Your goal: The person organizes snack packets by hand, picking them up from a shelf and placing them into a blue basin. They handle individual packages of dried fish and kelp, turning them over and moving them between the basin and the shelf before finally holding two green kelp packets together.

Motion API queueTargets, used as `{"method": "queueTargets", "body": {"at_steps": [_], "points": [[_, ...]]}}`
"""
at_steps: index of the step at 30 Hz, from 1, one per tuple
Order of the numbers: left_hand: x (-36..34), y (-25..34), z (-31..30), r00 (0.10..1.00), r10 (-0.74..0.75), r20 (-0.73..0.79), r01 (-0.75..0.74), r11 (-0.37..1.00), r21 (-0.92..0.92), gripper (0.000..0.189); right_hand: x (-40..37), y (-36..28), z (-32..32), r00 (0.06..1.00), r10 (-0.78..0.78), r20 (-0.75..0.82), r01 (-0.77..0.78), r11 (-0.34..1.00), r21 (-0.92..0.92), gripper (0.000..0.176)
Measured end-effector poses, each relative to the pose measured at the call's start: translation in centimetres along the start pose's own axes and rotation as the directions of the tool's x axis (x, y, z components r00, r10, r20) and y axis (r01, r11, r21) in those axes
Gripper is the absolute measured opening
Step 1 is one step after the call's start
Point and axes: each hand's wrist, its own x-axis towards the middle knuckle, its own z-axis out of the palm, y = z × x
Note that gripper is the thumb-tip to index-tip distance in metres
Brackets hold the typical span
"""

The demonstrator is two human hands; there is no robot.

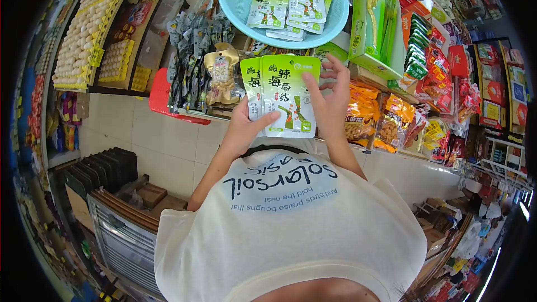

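Note:
Two green-and-white snack packets (288,109) with pictures of seaweed knots are fanned out before my chest, the front one overlapping the other. My left hand (250,122) grips them at the lower left, its thumb pressed on the front. At their right edge is my right hand (331,96), its thumb over the front packet's face and its fingers curved apart beyond the edge. Just past the packets stands a light-blue plastic basket (238,14), in which several matching packets (306,3) lie.
Dark snack bags and a gold nut bag (222,75) fill the display's left side, beside a red stool (161,92). Orange snack bags (361,112) and an open green box (358,33) are on the right. Egg trays (89,39) stand on shelves at far left.

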Motion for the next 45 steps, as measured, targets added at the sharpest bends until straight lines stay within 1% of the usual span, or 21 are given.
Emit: {"method": "queueTargets", "body": {"at_steps": [1,2,3,4,6,9,11,13,14,16,17,19,22,26,29,31,34,37,41,44,45], "points": [[0.0,0.0,-0.1,1.0,0.001,-0.004,-0.001,1.0,0.002,0.05,0.3,0.3,-0.1,1.0,0.0,0.0,0.0,1.0,0.0,0.025],[0.0,0.0,0.0,1.0,0.0,-0.003,0.0,1.0,0.002,0.05,0.7,0.9,-0.6,0.952,0.193,0.237,-0.247,0.943,0.224,0.028],[-0.1,0.1,0.0,1.0,-0.005,0.006,0.005,1.0,0.006,0.049,1.0,1.4,-1.2,0.817,0.303,0.491,-0.509,0.78,0.365,0.031],[-0.1,0.1,0.1,1.0,-0.009,0.017,0.009,1.0,0.011,0.048,1.2,1.8,-1.8,0.818,0.304,0.488,-0.508,0.78,0.366,0.031],[-0.2,0.0,0.1,1.0,-0.002,-0.004,0.002,0.999,0.037,0.045,1.7,2.4,-2.9,0.658,0.293,0.694,-0.584,0.779,0.226,0.035],[-0.1,0.0,-0.4,0.995,-0.055,-0.089,0.058,0.998,0.034,0.039,2.4,3.5,-4.8,0.714,0.256,0.652,-0.449,0.882,0.146,0.033],[0.2,-0.2,-0.7,0.982,-0.118,-0.148,0.119,0.993,0.001,0.035,3.4,1.9,-6.2,0.778,0.284,0.56,-0.458,0.867,0.197,0.026],[0.5,-0.8,-0.9,0.983,0.07,-0.172,-0.078,0.996,-0.04,0.031,4.2,1.3,-7.5,0.91,0.306,0.28,-0.391,0.859,0.33,0.022],[0.6,-1.0,-1.3,0.985,0.059,-0.164,-0.067,0.997,-0.045,0.032,4.3,1.6,-7.9,0.91,0.309,0.278,-0.392,0.86,0.327,0.022],[0.6,-0.9,-1.2,0.987,0.049,-0.155,-0.058,0.997,-0.054,0.032,4.3,2.6,-8.0,0.984,0.158,0.084,-0.168,0.977,0.128,0.022],[0.6,-0.8,-1.1,0.988,0.041,-0.152,-0.051,0.997,-0.062,0.032,4.1,3.5,-7.6,0.984,0.159,0.081,-0.168,0.977,0.127,0.022],[0.5,-0.6,-0.8,0.989,0.015,-0.148,-0.023,0.999,-0.049,0.031,3.6,5.6,-6.5,0.999,0.012,-0.051,-0.021,0.984,-0.175,0.022],[0.5,-0.8,-0.8,0.989,-0.009,-0.146,0.004,0.999,-0.034,0.03,2.8,6.3,-4.6,0.991,-0.016,-0.135,-0.018,0.969,-0.246,0.023],[0.5,-0.9,-1.0,0.989,-0.002,-0.145,0.002,1.0,-0.001,0.029,2.2,8.5,-2.6,0.985,-0.102,-0.14,0.03,0.897,-0.441,0.021],[0.5,-0.7,-0.8,0.989,-0.015,-0.15,0.014,1.0,-0.006,0.029,1.9,10.7,-1.3,0.984,-0.087,-0.158,0.014,0.911,-0.412,0.02],[0.5,-0.5,-0.7,0.989,-0.021,-0.147,0.021,1.0,-0.005,0.029,1.8,11.9,-0.8,0.981,0.169,-0.1,-0.187,0.959,-0.211,0.013],[0.5,-0.4,-0.8,0.99,-0.031,-0.14,0.031,1.0,-0.001,0.029,1.7,14.3,-0.6,0.994,0.091,0.062,-0.084,0.99,-0.111,0.01],[0.5,-0.4,-1.1,0.99,-0.054,-0.128,0.055,0.998,0.005,0.031,2.2,15.3,-1.1,0.965,0.178,0.191,-0.142,0.972,-0.187,0.015],[0.6,-0.6,-1.1,0.99,-0.06,-0.126,0.061,0.998,0.0,0.033,3.5,14.4,-1.4,0.961,0.178,0.21,-0.122,0.96,-0.253,0.017],[0.8,-0.7,-1.2,0.991,-0.059,-0.116,0.061,0.998,0.01,0.032,3.8,14.3,-1.4,0.966,0.168,0.198,-0.138,0.978,-0.159,0.017],[0.8,-0.7,-1.1,0.991,-0.061,-0.116,0.063,0.998,0.009,0.032,3.6,14.4,-1.3,0.963,0.121,0.241,-0.061,0.968,-0.241,0.016]]}}
